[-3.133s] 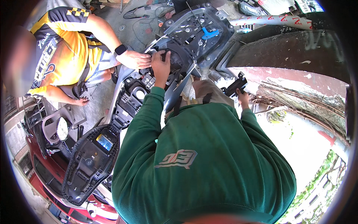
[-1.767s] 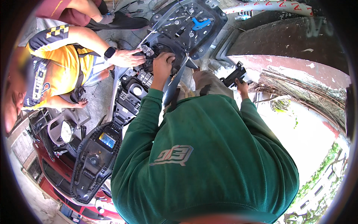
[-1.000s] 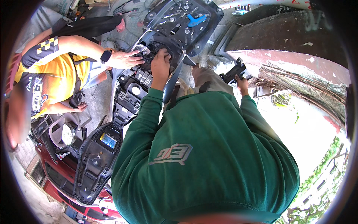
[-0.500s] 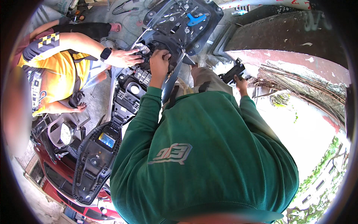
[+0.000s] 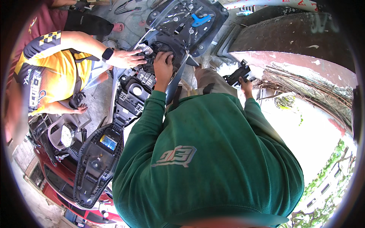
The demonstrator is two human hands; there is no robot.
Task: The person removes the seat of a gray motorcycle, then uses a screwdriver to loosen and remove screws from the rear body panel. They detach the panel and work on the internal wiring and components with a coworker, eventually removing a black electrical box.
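My left hand [image 5: 163, 65] reaches into the opened tail of a motor scooter [image 5: 128, 102], fingers bent and pressed together among dark parts. What they grip there is too hidden to name. Off to the right, my right hand [image 5: 246, 85] is closed round one end of a black plastic bracket-like part [image 5: 237, 75], held beside the scooter. Just left of my left hand, a co-worker's hand [image 5: 129, 59] with a dark watch rests on the same tail section. A blue T-shaped handle tool [image 5: 200, 20] lies on the black rear rack plate [image 5: 157, 16].
The scooter's seat [image 5: 93, 163] is flipped up at lower left, its underside showing. A co-worker in a yellow and black shirt [image 5: 64, 85] sits close on the left. A red car [image 5: 57, 178] stands behind the seat. Along the right runs a low wall [image 5: 292, 57] with dry sticks.
My left hand has shifted slightly, its fingers now lower and more over the dark parts. The co-worker on the left has leaned back a little. My right hand keeps its hold.
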